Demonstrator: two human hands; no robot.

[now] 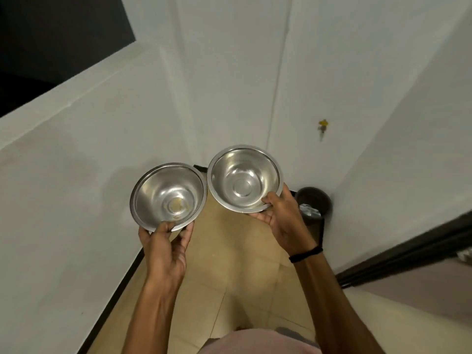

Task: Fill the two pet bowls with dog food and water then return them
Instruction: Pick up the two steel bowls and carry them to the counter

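Observation:
I hold two steel pet bowls in front of me above the floor. My left hand (166,247) grips the near rim of the left bowl (167,196), which has a faint yellowish smear at its bottom. My right hand (283,221) grips the near right rim of the right bowl (245,178), which looks bare inside. The two rims nearly touch. Both bowls tilt slightly toward me and hold no food or water.
White walls close in on the left, ahead and to the right. A small yellow tap (323,125) sticks out of the far wall. A dark bin (314,203) stands in the right corner. Beige floor tiles (229,264) lie below; a dark door frame (408,251) is at right.

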